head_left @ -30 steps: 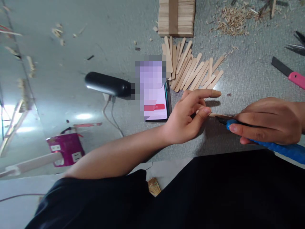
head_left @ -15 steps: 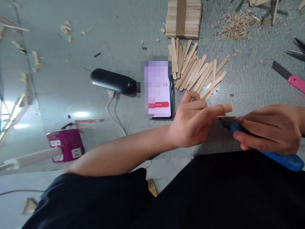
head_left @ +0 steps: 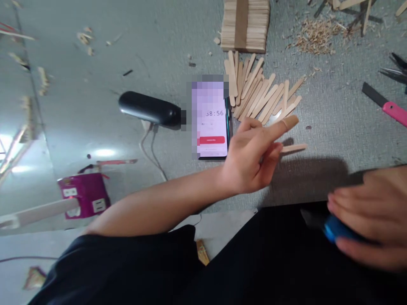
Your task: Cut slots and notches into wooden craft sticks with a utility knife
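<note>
My left hand (head_left: 249, 156) is above the grey table near the middle, closed on a wooden craft stick (head_left: 296, 148) whose free end points right. Its extended index finger wears a tan cover (head_left: 291, 122) at the tip. Lower right, my right hand (head_left: 365, 222), blurred by motion, is wrapped round a blue-handled tool (head_left: 338, 228) with a dark tip, over my dark clothing; the blur hides its exact kind. A fanned pile of loose craft sticks (head_left: 257, 95) lies just beyond my left hand. The two hands are well apart.
A lit phone (head_left: 211, 127) lies left of the pile, beside a black elongated device (head_left: 149, 109) with a cable. A banded stick bundle (head_left: 259, 27), wood shavings (head_left: 318, 36), a pink utility knife (head_left: 396, 111) and a purple power strip (head_left: 84, 197) are around.
My right hand has pulled the blue-handled tool away from the stick, down towards my lap. My left hand has tilted slightly, its index finger raised, still gripping the stick.
</note>
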`<control>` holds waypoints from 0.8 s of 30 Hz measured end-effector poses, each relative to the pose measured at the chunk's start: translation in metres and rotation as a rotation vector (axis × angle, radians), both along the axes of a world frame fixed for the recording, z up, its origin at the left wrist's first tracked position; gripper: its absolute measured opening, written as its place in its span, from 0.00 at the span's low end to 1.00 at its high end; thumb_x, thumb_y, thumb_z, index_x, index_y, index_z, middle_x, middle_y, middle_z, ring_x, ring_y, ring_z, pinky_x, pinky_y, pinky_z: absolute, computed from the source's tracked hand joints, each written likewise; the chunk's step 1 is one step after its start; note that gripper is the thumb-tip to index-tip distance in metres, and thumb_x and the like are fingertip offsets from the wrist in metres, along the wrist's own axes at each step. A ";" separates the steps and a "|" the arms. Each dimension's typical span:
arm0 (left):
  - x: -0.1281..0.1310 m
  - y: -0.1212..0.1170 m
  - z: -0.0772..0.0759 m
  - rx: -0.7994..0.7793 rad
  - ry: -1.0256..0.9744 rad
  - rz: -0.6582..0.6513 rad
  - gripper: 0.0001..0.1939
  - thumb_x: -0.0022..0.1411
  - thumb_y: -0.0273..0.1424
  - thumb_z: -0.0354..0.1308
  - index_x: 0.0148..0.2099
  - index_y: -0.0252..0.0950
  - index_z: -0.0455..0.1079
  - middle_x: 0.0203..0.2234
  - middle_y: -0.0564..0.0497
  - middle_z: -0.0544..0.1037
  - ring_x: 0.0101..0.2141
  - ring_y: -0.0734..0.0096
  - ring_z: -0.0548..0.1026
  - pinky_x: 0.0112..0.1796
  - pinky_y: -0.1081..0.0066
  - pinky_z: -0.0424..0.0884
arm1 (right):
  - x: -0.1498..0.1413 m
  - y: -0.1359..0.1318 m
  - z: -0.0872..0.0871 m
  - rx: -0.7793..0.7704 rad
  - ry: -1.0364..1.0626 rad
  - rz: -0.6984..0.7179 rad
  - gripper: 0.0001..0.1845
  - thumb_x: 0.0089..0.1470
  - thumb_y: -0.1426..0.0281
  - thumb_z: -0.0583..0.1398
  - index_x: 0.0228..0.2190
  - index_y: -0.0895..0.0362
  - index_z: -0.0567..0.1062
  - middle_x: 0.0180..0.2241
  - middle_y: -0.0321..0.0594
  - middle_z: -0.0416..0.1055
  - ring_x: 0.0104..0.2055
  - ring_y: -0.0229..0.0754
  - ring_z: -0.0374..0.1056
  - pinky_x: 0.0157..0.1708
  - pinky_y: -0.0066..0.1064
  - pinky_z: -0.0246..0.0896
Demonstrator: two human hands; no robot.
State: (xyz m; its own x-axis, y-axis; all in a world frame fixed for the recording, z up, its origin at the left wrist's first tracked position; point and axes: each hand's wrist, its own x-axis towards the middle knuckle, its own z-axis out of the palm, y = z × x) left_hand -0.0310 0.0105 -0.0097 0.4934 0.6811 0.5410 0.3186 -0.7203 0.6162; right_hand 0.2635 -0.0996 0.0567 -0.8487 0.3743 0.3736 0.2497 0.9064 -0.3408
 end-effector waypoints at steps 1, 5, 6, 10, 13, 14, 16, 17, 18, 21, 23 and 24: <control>-0.001 -0.001 -0.001 -0.029 0.005 -0.024 0.24 0.81 0.28 0.52 0.75 0.44 0.65 0.24 0.57 0.76 0.25 0.64 0.72 0.39 0.54 0.73 | -0.002 0.008 -0.005 -0.005 -0.005 0.007 0.22 0.74 0.49 0.61 0.52 0.53 0.79 0.45 0.45 0.81 0.47 0.47 0.81 0.42 0.41 0.86; -0.005 -0.005 -0.009 -0.237 0.019 -0.053 0.24 0.83 0.33 0.51 0.76 0.41 0.64 0.26 0.54 0.77 0.31 0.60 0.78 0.44 0.52 0.79 | -0.004 0.063 -0.038 -0.005 -0.008 -0.026 0.24 0.75 0.49 0.61 0.58 0.54 0.77 0.46 0.45 0.81 0.43 0.45 0.80 0.41 0.38 0.84; -0.006 -0.005 -0.011 -0.281 0.020 -0.047 0.23 0.84 0.35 0.50 0.75 0.41 0.65 0.28 0.53 0.79 0.34 0.58 0.80 0.44 0.52 0.80 | -0.003 0.075 -0.046 0.009 0.006 -0.023 0.22 0.75 0.51 0.61 0.59 0.53 0.76 0.46 0.44 0.81 0.42 0.44 0.80 0.40 0.37 0.83; -0.009 -0.005 -0.015 -0.346 0.031 -0.052 0.23 0.85 0.40 0.50 0.74 0.40 0.65 0.36 0.48 0.81 0.38 0.57 0.81 0.44 0.52 0.82 | 0.000 0.097 -0.064 0.133 0.146 0.053 0.18 0.75 0.64 0.63 0.61 0.56 0.73 0.39 0.38 0.80 0.35 0.40 0.76 0.35 0.32 0.78; -0.009 -0.005 -0.013 -0.354 0.039 -0.075 0.23 0.85 0.38 0.49 0.75 0.40 0.64 0.35 0.48 0.81 0.37 0.58 0.81 0.44 0.52 0.82 | -0.001 0.099 -0.063 0.110 0.145 0.065 0.19 0.74 0.67 0.64 0.61 0.59 0.73 0.39 0.38 0.80 0.34 0.40 0.76 0.35 0.33 0.77; -0.009 -0.005 -0.012 -0.355 0.041 -0.081 0.23 0.85 0.37 0.49 0.75 0.40 0.64 0.35 0.49 0.81 0.37 0.58 0.80 0.45 0.51 0.81 | -0.001 0.099 -0.061 0.092 0.146 0.066 0.19 0.74 0.68 0.64 0.61 0.59 0.73 0.39 0.39 0.81 0.35 0.40 0.76 0.35 0.33 0.77; -0.008 -0.005 -0.009 -0.356 0.045 -0.087 0.23 0.85 0.35 0.49 0.75 0.39 0.63 0.34 0.49 0.81 0.36 0.58 0.80 0.45 0.51 0.81 | -0.002 0.100 -0.059 0.060 0.152 0.062 0.17 0.75 0.69 0.63 0.61 0.59 0.74 0.41 0.39 0.81 0.36 0.40 0.78 0.37 0.33 0.78; -0.008 -0.005 -0.008 -0.356 0.046 -0.086 0.23 0.84 0.35 0.49 0.75 0.39 0.63 0.34 0.49 0.81 0.36 0.58 0.80 0.44 0.51 0.80 | -0.002 0.100 -0.058 0.047 0.158 0.063 0.17 0.75 0.70 0.62 0.61 0.59 0.74 0.41 0.40 0.82 0.37 0.40 0.78 0.37 0.33 0.78; -0.008 -0.005 -0.008 -0.357 0.049 -0.085 0.23 0.84 0.35 0.50 0.75 0.39 0.63 0.33 0.50 0.81 0.37 0.58 0.80 0.44 0.51 0.80 | -0.002 0.101 -0.058 0.034 0.163 0.062 0.17 0.75 0.71 0.61 0.61 0.59 0.74 0.42 0.40 0.82 0.37 0.40 0.79 0.37 0.33 0.77; -0.007 -0.005 -0.006 -0.360 0.061 -0.082 0.22 0.84 0.34 0.50 0.74 0.38 0.63 0.31 0.51 0.79 0.36 0.58 0.80 0.44 0.51 0.80 | -0.001 0.102 -0.058 -0.021 0.154 0.068 0.17 0.75 0.73 0.60 0.62 0.60 0.74 0.42 0.40 0.83 0.37 0.40 0.79 0.36 0.32 0.76; -0.007 -0.005 -0.005 -0.365 0.072 -0.079 0.22 0.84 0.33 0.50 0.74 0.38 0.63 0.30 0.52 0.78 0.35 0.59 0.79 0.44 0.51 0.79 | 0.000 0.102 -0.058 -0.067 0.136 0.070 0.17 0.76 0.74 0.58 0.62 0.58 0.74 0.41 0.38 0.83 0.37 0.39 0.79 0.36 0.32 0.75; -0.007 -0.005 -0.005 -0.367 0.075 -0.075 0.22 0.84 0.33 0.49 0.74 0.38 0.63 0.29 0.53 0.77 0.34 0.59 0.79 0.45 0.51 0.79 | 0.000 0.102 -0.058 -0.081 0.134 0.068 0.17 0.77 0.74 0.57 0.62 0.58 0.75 0.41 0.37 0.83 0.36 0.39 0.79 0.36 0.31 0.75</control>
